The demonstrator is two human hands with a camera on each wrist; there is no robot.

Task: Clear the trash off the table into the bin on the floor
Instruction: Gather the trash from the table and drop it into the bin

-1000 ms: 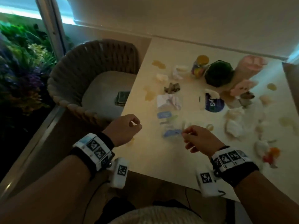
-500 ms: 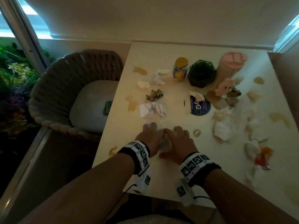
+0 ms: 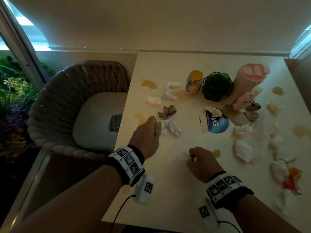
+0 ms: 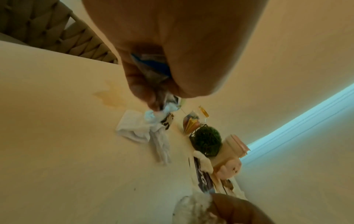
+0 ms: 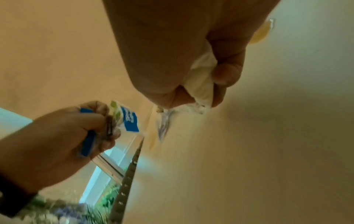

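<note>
My left hand (image 3: 151, 130) grips a clear wrapper with blue and green print (image 5: 128, 119), also seen as a blue-edged wrapper (image 4: 153, 66) inside the fist. It hovers just left of a crumpled white paper (image 3: 171, 127) on the cream table (image 3: 151, 190). My right hand (image 3: 198, 158) is nearer the front and clutches a white tissue (image 5: 201, 75). Several more white tissue wads (image 3: 244, 148) lie at the right. A crumpled brown paper (image 3: 167, 111) sits beyond the left hand. No bin shows in any view.
A jar with a yellow lid (image 3: 194, 83), a dark green plant pot (image 3: 217, 86), a pink-lidded tumbler (image 3: 247, 79) and a pink figure (image 3: 244, 100) stand at the back. A blue round packet (image 3: 217, 126) lies mid-table. A woven chair (image 3: 72, 105) stands left of the table.
Both hands met over the blue wrapper near the front half a second ago. The left hand has since lifted it away toward the white paper; the right hand drew back holding tissue.
</note>
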